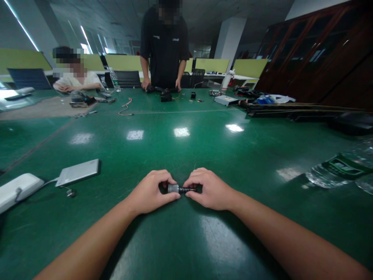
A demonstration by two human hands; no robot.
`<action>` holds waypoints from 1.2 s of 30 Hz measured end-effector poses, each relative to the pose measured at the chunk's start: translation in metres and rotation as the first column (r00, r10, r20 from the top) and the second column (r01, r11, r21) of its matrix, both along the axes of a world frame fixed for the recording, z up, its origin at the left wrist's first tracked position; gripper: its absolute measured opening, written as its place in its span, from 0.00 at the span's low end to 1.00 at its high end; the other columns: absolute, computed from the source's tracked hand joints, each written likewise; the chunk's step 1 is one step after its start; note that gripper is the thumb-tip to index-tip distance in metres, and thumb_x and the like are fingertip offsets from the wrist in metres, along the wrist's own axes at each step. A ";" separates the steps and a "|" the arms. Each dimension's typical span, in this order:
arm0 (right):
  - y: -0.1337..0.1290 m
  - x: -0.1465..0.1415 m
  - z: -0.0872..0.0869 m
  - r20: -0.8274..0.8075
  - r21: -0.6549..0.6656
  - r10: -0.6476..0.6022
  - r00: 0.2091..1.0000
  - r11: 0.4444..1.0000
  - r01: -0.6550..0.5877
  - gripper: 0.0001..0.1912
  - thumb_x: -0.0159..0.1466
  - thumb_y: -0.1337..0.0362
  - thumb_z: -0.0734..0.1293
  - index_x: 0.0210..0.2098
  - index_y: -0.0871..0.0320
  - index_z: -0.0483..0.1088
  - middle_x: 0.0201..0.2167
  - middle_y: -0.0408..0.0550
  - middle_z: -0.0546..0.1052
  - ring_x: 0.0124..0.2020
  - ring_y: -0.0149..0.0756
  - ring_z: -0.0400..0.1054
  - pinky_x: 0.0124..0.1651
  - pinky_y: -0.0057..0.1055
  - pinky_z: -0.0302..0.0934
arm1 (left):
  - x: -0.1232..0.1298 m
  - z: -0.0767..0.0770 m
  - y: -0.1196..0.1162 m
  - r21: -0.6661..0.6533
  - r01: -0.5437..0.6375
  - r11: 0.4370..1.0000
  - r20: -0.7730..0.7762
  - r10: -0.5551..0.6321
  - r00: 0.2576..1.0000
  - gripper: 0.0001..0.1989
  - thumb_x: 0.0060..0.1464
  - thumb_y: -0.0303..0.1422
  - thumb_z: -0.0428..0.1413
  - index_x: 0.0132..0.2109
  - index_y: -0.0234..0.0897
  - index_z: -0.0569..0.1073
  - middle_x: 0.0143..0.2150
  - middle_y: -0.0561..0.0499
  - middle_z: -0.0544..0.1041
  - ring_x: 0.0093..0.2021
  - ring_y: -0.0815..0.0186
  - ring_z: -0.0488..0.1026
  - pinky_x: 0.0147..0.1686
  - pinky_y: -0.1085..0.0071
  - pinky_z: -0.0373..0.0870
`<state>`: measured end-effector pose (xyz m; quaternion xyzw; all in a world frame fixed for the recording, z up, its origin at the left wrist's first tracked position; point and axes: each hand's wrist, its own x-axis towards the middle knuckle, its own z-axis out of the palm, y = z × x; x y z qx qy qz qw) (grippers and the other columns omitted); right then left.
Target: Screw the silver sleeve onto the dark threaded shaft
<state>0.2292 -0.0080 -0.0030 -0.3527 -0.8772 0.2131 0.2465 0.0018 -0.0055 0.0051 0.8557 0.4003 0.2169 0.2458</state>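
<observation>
Low over the green table [180,151], both hands meet at a small metal part. My left hand [150,192] pinches a short silver cylinder [173,188] between thumb and fingers. From the cylinder's right end runs a thin dark ribbed shaft [183,190], which looks threaded or spring-wound. The thumb and fingers of my right hand [211,189] close on that shaft, covering part of it. The two pieces lie in line, roughly level. Whether they are joined or only touching, I cannot tell.
On the left lie a silver flat box [78,172] with a cable and a white device [20,188]. Plastic bottles [339,169] lie at right. Across the table, a person in black [164,50] handles dark tools; another person [77,79] sits at far left.
</observation>
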 end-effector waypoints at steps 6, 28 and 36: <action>0.000 0.001 0.000 0.017 -0.014 -0.022 1.000 1.000 0.022 0.07 0.57 0.69 0.72 0.36 0.57 0.77 0.28 0.43 0.77 0.32 0.34 0.69 0.44 0.33 0.59 | -0.001 -0.002 0.000 0.011 -0.005 1.000 0.008 0.004 1.000 0.11 0.51 0.38 0.65 0.37 0.36 0.75 0.34 0.52 0.75 0.36 0.64 0.72 0.39 0.68 0.64; 0.016 0.020 0.001 0.096 -0.021 -0.331 0.939 0.942 0.335 0.04 0.56 0.67 0.73 0.32 0.56 0.79 0.32 0.46 0.77 0.35 0.35 0.69 0.40 0.32 0.62 | -0.003 -0.003 0.000 0.064 -0.115 0.991 0.030 0.114 0.993 0.09 0.51 0.36 0.63 0.34 0.36 0.72 0.34 0.51 0.75 0.36 0.62 0.72 0.38 0.67 0.65; 0.011 0.016 0.003 0.071 -0.044 -0.228 0.971 0.972 0.231 0.05 0.57 0.67 0.73 0.35 0.55 0.80 0.31 0.45 0.78 0.35 0.35 0.70 0.41 0.32 0.62 | -0.004 -0.003 0.000 0.068 -0.104 0.992 0.027 0.102 0.994 0.10 0.51 0.36 0.63 0.34 0.36 0.72 0.33 0.51 0.75 0.35 0.62 0.71 0.37 0.67 0.65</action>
